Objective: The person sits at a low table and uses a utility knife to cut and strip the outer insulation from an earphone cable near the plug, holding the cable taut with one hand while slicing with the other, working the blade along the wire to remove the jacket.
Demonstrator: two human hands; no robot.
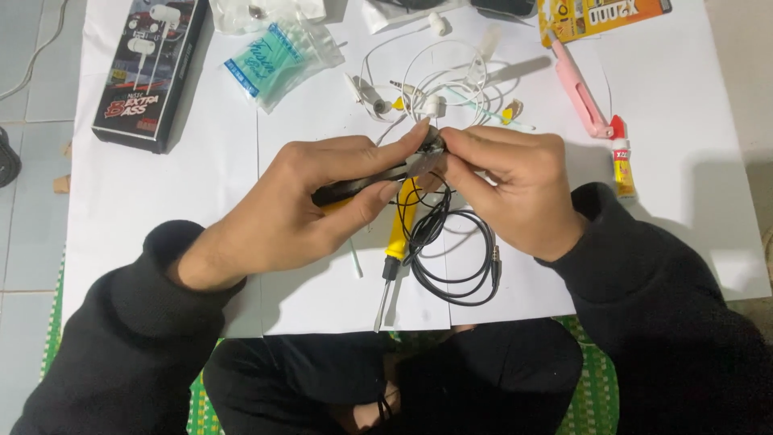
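— Where was the camera sitting for this one?

— On the person's head, and it looked steeply down, almost straight over the white sheet (pixel 161 201) laid on the floor. The person's own sleeves and knees filled the near edge at the bottom of the view.

— How close was it?

— Close. The left hand (pixel 314 201) and right hand (pixel 507 185) sat dead centre and large, and the sheet's far edge was cut off at the top. Its left and right edges just showed, with tiled floor (pixel 24 161) beyond.

— Any second view to compare?

— No, that single head view was all there was.
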